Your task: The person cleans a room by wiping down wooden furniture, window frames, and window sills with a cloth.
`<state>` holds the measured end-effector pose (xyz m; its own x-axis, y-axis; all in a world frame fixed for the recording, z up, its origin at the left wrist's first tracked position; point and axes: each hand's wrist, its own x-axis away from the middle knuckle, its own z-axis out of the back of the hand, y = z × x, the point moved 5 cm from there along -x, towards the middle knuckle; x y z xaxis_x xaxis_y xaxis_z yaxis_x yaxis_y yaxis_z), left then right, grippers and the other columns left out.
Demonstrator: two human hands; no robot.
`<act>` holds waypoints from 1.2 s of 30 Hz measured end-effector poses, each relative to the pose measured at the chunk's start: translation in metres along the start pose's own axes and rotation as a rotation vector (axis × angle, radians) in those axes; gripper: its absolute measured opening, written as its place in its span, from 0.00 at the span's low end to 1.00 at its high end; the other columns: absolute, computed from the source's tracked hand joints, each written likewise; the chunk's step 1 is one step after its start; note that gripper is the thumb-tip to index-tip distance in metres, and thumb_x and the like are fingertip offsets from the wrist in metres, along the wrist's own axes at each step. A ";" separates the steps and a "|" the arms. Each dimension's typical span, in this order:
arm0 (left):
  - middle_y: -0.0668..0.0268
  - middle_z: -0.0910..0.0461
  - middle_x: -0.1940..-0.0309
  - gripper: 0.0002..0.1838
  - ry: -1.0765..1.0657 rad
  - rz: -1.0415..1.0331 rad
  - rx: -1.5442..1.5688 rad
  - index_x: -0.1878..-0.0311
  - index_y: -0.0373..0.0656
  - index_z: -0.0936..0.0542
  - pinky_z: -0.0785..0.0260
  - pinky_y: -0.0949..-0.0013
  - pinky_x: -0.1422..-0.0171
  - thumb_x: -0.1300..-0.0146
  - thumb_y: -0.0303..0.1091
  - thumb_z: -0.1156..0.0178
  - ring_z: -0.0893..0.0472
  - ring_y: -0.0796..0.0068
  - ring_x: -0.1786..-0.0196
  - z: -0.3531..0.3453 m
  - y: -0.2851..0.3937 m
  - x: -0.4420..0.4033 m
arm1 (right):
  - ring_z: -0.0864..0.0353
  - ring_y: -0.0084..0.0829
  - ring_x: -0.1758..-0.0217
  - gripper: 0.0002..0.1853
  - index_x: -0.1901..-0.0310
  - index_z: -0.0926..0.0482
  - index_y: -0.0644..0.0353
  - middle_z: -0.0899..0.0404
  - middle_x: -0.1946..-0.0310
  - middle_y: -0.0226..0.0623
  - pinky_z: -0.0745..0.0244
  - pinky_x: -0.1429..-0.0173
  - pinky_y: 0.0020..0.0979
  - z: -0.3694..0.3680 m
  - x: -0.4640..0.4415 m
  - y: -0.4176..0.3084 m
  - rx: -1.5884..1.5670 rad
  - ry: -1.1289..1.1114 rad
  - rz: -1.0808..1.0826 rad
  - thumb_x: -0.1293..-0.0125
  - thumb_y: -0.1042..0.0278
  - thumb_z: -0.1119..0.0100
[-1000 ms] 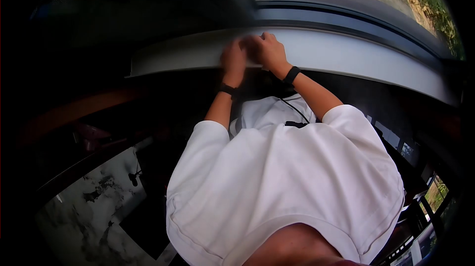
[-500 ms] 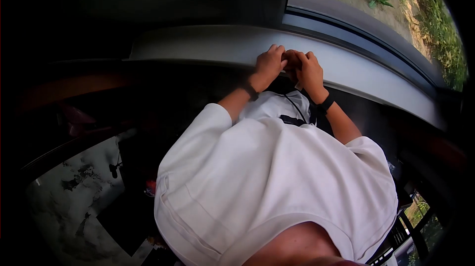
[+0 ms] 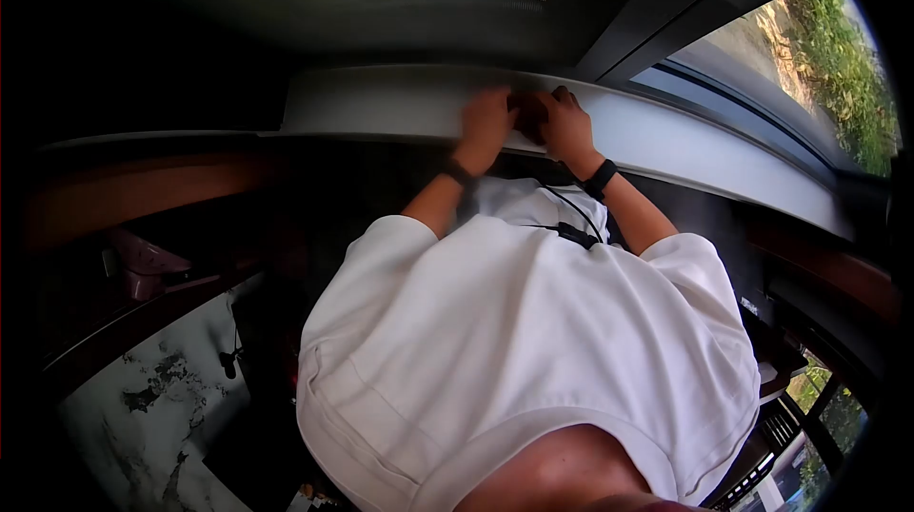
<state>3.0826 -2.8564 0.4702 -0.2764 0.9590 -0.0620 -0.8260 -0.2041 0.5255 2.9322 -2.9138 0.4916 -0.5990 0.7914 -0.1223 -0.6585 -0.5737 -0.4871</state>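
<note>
Both of my hands are close together over the pale window sill (image 3: 666,131). My left hand (image 3: 487,122) is blurred by motion, its fingers bent toward the other hand. My right hand (image 3: 568,127) has its fingers curled round a dark reddish-brown thing (image 3: 528,118) that lies between the two hands; its shape is too dark to make out. Each wrist has a black band. Below the hands hang a white cloth (image 3: 509,200) and a thin black cord (image 3: 573,203) in front of my white shirt.
A dark window frame (image 3: 657,17) rises behind the sill, with greenery outside at the right. A marbled surface (image 3: 162,398) is at the lower left, below a dark pinkish object (image 3: 145,263). Dark furniture stands at the lower right.
The view has turned, so more window frame and screen show. My hands have stayed together near the sill, shifting slightly left in view since half a second ago; the left is more blurred.
</note>
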 end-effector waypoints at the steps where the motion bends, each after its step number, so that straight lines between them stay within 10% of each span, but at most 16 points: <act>1: 0.56 0.16 0.55 0.17 -0.038 -0.006 0.016 0.48 0.46 0.18 0.23 0.52 0.49 0.40 0.36 0.30 0.16 0.53 0.51 -0.004 0.004 -0.010 | 0.20 0.48 0.46 0.23 0.43 0.19 0.47 0.22 0.51 0.43 0.17 0.50 0.44 0.000 0.000 0.006 0.040 0.014 -0.032 0.42 0.72 0.36; 12: 0.57 0.18 0.55 0.14 -0.206 -0.263 0.239 0.55 0.44 0.20 0.22 0.53 0.53 0.43 0.34 0.29 0.16 0.51 0.54 -0.020 0.044 0.011 | 0.21 0.50 0.50 0.24 0.43 0.21 0.50 0.24 0.56 0.43 0.20 0.52 0.46 0.027 0.069 0.013 0.065 0.007 -0.303 0.44 0.78 0.38; 36: 0.56 0.19 0.54 0.13 0.011 -0.001 0.129 0.53 0.43 0.18 0.23 0.52 0.50 0.41 0.31 0.29 0.17 0.49 0.53 0.036 -0.018 0.022 | 0.20 0.48 0.51 0.21 0.45 0.19 0.49 0.22 0.55 0.43 0.19 0.53 0.45 -0.019 0.011 -0.034 -0.026 0.051 -0.006 0.41 0.74 0.39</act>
<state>3.1088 -2.8246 0.4897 -0.2821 0.9567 -0.0717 -0.7565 -0.1759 0.6299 2.9568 -2.8817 0.4903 -0.5705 0.8050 -0.1629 -0.6495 -0.5636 -0.5104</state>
